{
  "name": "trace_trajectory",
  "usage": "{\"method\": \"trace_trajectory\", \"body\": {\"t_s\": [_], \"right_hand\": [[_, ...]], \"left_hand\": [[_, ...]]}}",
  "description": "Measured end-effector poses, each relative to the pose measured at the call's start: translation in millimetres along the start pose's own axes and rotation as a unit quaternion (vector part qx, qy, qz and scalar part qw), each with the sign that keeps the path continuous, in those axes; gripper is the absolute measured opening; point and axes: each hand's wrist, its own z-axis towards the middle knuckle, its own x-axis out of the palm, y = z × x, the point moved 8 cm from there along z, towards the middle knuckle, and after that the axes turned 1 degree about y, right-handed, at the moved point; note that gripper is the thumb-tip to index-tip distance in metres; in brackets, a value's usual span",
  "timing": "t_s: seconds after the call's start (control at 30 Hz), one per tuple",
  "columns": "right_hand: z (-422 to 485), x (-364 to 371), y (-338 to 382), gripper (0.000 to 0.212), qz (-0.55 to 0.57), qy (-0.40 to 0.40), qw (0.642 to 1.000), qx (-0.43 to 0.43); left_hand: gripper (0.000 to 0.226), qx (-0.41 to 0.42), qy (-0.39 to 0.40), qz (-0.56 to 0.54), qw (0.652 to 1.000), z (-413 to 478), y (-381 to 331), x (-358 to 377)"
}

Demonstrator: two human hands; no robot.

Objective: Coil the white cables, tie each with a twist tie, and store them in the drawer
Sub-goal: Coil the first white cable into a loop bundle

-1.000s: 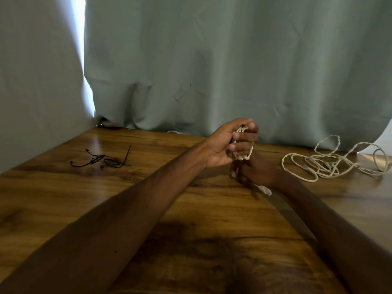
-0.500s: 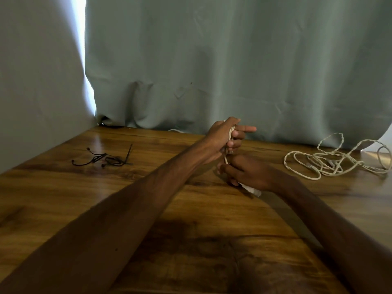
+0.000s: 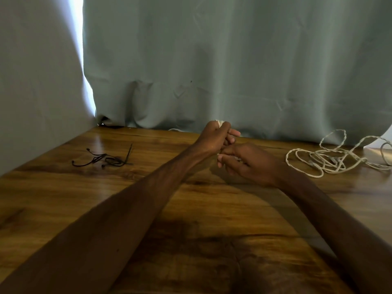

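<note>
Head view: your right hand (image 3: 248, 164) now meets left hand (image 3: 214, 137); both clutch the cable (image 3: 219, 122), tail gone; coil nearly wound.

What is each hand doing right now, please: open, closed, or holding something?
Left hand: closed, gripping the coiled white cable.
Right hand: closed, pinching the same cable just below the left hand; the contact is mostly hidden.

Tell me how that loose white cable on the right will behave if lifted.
Probably floppy: the loose white cable lies in slack, tangled loops, so strands would likely dangle and snag. It looks thin, so likely light. On the glossy table it may slide when pushed.
</note>
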Motion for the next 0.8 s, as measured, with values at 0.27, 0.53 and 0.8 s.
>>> {"method": "trace_trajectory", "body": {"t_s": [0.27,0.53,0.8], "right_hand": [[-9.5,-40.6,-8.4,0.026,-0.019,-0.141,0.989,-0.028],[-23.5,-61.4,-17.0,0.028,0.055,-0.259,0.964,0.0],[-18.0,-38.5,-49.6,0.05,0.154,-0.186,0.968,0.072]], "left_hand": [[0.046,0.046,0.083,0.125,0.988,-10.1,-6.2,11.2],[0.057,-0.045,0.175,0.005,0.984,-14.7,0.0,29.0],[0.083,-0.138,0.305,-0.037,0.941,-34.4,3.6,48.2]]}}
